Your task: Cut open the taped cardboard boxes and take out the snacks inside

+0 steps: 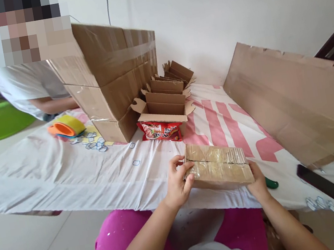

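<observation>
1. Holding a small taped carton point(217, 165) between both hands, just above or on the near edge of the cloth-covered table point(75, 170).
2. Gripping its left end with the left hand point(178, 183), thumb and fingers bent against it.
3. Gripping its right end with the right hand point(257, 182), fingertips hidden, probably curled behind.
4. Facing, just beyond, a red packet point(161, 131) before an open box point(165, 102).
5. Flanked left by stacked cartons point(114, 80), right by a dark phone point(322, 184) and large cardboard panel point(301, 102).
</observation>
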`<state>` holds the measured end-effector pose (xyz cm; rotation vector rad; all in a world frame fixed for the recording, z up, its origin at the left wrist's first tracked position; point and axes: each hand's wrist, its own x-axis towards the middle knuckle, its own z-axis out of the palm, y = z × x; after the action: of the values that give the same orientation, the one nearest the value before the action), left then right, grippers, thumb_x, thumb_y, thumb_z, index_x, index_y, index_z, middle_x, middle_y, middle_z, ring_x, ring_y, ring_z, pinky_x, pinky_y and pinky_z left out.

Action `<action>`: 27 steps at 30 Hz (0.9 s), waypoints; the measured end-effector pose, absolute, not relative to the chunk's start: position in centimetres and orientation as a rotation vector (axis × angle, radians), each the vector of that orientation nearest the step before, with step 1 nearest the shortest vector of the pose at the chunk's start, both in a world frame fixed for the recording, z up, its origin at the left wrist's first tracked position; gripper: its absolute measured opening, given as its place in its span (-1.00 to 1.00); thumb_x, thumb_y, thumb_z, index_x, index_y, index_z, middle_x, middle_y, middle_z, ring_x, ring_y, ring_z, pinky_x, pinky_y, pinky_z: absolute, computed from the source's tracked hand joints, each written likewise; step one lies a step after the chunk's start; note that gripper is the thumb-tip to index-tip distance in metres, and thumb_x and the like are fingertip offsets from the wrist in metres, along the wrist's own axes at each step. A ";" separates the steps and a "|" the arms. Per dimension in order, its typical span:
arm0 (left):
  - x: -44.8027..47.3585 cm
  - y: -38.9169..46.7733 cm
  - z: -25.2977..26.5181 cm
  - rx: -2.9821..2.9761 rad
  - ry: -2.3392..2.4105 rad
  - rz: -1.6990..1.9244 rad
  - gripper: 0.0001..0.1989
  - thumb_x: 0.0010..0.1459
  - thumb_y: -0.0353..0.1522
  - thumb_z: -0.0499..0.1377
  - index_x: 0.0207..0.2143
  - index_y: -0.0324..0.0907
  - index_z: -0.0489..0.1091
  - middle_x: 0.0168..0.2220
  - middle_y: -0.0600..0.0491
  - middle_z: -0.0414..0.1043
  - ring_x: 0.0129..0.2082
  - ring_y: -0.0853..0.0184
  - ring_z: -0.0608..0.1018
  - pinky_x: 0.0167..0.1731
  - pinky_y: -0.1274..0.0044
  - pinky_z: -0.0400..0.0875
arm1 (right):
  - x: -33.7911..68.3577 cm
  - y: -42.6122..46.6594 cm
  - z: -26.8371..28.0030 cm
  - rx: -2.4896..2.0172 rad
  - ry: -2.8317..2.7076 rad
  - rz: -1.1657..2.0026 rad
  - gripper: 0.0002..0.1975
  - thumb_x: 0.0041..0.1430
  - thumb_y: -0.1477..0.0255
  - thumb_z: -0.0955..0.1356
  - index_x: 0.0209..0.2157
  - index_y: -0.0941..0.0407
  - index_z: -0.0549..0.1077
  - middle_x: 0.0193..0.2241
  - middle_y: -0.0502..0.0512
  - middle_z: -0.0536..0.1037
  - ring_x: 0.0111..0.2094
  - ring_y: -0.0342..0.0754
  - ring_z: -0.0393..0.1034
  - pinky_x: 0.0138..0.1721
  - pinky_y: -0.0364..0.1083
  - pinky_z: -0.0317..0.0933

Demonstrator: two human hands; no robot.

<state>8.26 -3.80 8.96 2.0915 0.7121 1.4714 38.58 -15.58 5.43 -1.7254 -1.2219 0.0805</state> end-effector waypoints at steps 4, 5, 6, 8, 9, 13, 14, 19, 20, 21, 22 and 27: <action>8.4 -3.8 8.9 2.098 0.692 1.519 -0.66 0.33 -0.17 -0.03 -0.04 -0.13 0.40 -0.03 -0.09 0.18 -0.04 0.21 0.37 -0.05 0.31 0.41 | 41.8 -16.9 6.8 -2.007 -1.394 -0.222 -0.65 0.05 0.26 0.32 -0.16 0.16 0.50 -0.16 0.27 0.54 -0.04 0.22 0.35 0.03 0.20 0.18; 8.4 -3.7 8.9 2.095 0.691 1.522 -0.66 0.33 -0.17 -0.03 -0.05 -0.14 0.40 -0.04 -0.09 0.18 -0.04 0.21 0.37 -0.05 0.31 0.41 | 42.5 -17.2 6.7 -2.124 -1.438 -0.237 -0.64 0.06 0.27 0.31 -0.16 0.17 0.50 -0.17 0.29 0.54 -0.06 0.23 0.36 0.02 0.21 0.18; 8.5 -3.7 8.9 2.089 0.691 1.521 -0.66 0.33 -0.16 -0.03 -0.05 -0.14 0.40 -0.04 -0.09 0.18 -0.04 0.21 0.37 -0.05 0.31 0.41 | 43.0 -17.5 6.5 -2.235 -1.466 -0.212 -0.63 0.06 0.28 0.30 -0.15 0.19 0.51 -0.19 0.30 0.54 -0.09 0.23 0.38 0.00 0.20 0.20; 8.6 -3.7 8.9 2.073 0.695 1.515 -0.65 0.33 -0.16 -0.03 -0.06 -0.14 0.41 -0.04 -0.09 0.19 -0.04 0.20 0.38 -0.06 0.31 0.41 | 43.6 -17.9 5.8 -2.393 -1.505 -0.144 -0.61 0.09 0.31 0.27 -0.12 0.21 0.52 -0.23 0.32 0.55 -0.14 0.22 0.41 -0.05 0.17 0.25; 8.6 -3.6 8.9 2.065 0.699 1.508 -0.65 0.32 -0.15 -0.02 -0.07 -0.14 0.41 -0.04 -0.09 0.19 -0.05 0.20 0.38 -0.06 0.31 0.42 | 43.7 -18.0 5.6 -2.428 -1.526 -0.129 -0.61 0.11 0.32 0.25 -0.11 0.22 0.51 -0.24 0.32 0.55 -0.16 0.20 0.42 -0.06 0.16 0.27; 8.7 -3.5 9.1 2.043 0.702 1.489 -0.63 0.32 -0.12 -0.03 -0.07 -0.14 0.41 -0.04 -0.09 0.18 -0.05 0.21 0.39 -0.08 0.32 0.42 | 43.3 -17.7 5.9 -2.369 -1.558 -0.187 -0.60 0.19 0.36 0.18 -0.07 0.20 0.49 -0.23 0.29 0.56 -0.15 0.17 0.45 -0.05 0.14 0.30; 8.8 -3.6 9.1 2.038 0.696 1.490 -0.62 0.33 -0.11 -0.04 -0.07 -0.14 0.41 -0.04 -0.08 0.18 -0.05 0.21 0.38 -0.08 0.32 0.41 | 43.2 -17.4 6.5 -2.335 -1.524 -0.206 -0.59 0.20 0.35 0.17 -0.04 0.20 0.47 -0.21 0.29 0.56 -0.13 0.17 0.45 -0.05 0.14 0.31; 9.1 -4.0 8.8 2.001 0.691 1.537 -0.62 0.34 -0.12 -0.06 -0.05 -0.13 0.38 -0.04 -0.08 0.17 -0.02 0.20 0.37 -0.05 0.31 0.39 | 43.2 -15.0 12.2 -2.239 -1.308 -0.325 -0.50 0.29 0.30 0.11 0.14 0.26 0.29 -0.03 0.40 0.50 -0.07 0.21 0.46 -0.10 0.17 0.34; 9.2 -4.1 8.7 1.992 0.699 1.550 -0.63 0.34 -0.12 -0.07 -0.05 -0.12 0.38 -0.04 -0.08 0.17 -0.01 0.20 0.36 -0.05 0.31 0.39 | 42.9 -14.3 13.7 -2.206 -1.319 -0.342 -0.50 0.30 0.29 0.12 0.16 0.24 0.27 -0.02 0.39 0.50 -0.07 0.20 0.46 -0.10 0.16 0.35; 9.2 -4.2 8.6 1.981 0.708 1.561 -0.63 0.34 -0.12 -0.06 -0.05 -0.12 0.38 -0.04 -0.08 0.17 -0.01 0.19 0.36 -0.05 0.31 0.39 | 42.3 -13.7 15.3 -2.151 -1.361 -0.353 -0.50 0.30 0.27 0.15 0.18 0.20 0.25 0.00 0.35 0.50 -0.05 0.19 0.46 -0.09 0.14 0.35; 9.3 -4.3 8.5 1.970 0.715 1.573 -0.63 0.34 -0.12 -0.06 -0.06 -0.12 0.38 -0.04 -0.08 0.17 -0.01 0.19 0.36 -0.05 0.31 0.39 | 41.4 -13.1 16.9 -2.058 -1.450 -0.352 -0.51 0.30 0.26 0.18 0.19 0.16 0.25 0.00 0.31 0.50 -0.04 0.17 0.46 -0.08 0.12 0.35; 9.5 -4.2 8.3 1.948 0.713 1.576 -0.63 0.33 -0.11 -0.05 -0.06 -0.11 0.39 -0.05 -0.07 0.17 -0.03 0.20 0.38 -0.06 0.32 0.40 | 34.4 -10.5 23.2 -1.649 -2.203 -0.164 -0.61 0.36 0.35 0.18 0.18 -0.02 0.32 -0.14 0.11 0.57 -0.17 -0.02 0.50 -0.14 -0.03 0.38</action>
<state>9.50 -4.23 8.32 1.9484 0.7134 1.5760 34.35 -10.53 23.16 -1.6488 -2.2027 -0.1644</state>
